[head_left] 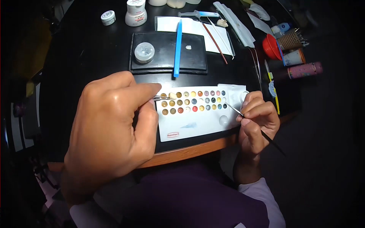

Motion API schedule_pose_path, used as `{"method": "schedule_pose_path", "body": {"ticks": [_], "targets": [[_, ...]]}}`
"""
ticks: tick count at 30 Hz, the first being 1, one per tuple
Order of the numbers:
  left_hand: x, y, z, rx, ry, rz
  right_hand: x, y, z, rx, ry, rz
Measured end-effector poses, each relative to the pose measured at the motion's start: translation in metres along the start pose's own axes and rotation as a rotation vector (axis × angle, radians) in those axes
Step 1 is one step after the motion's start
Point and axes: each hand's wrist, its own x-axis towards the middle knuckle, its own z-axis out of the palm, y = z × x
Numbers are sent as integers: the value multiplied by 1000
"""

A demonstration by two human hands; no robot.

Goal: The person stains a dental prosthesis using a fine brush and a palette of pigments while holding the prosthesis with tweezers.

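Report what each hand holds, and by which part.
Right hand: thin brush, by its handle. Left hand: metal tool, pinched behind its exposed end; rest hidden.

Dark purple garment (197,193), smooth front; white sleeves (263,195), plain, ending well short of bare fingers (251,131).

The rectangular white palette (205,123) carries 3 rows of round paint spots (194,102) in brown, yellow, red, grey and blue; the slender brush (270,140) has a black handle.
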Motion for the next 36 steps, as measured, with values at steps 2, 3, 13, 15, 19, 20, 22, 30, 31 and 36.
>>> {"method": "schedule_pose_path", "body": {"ticks": [2,3,13,15,19,20,22,30,31,36], "targets": [[-2,3,3,-8,-9,-21,-17,6,-16,-26,-2,45],[-2,5,4,2,-12,-17,-22,5,-16,-43,47,71],[-2,3,15,108,-69,85,-30,5,-23,-6,1,165],[-2,4,16,124,-82,86,-31,6,-23,-6,-13,166],[-3,6,16,124,-104,95,-30,7,-23,-34,-17,161],[-3,6,16,126,-106,93,-30,7,-23,-38,-15,162],[-3,6,17,129,-106,93,-30,8,-23,-44,-22,154],[-3,6,17,116,-99,88,-28,6,-21,-63,-38,160],[-3,6,17,119,-99,90,-29,6,-21,-61,-30,166],[-3,6,17,123,-103,88,-30,8,-22,-47,-10,131]]}}
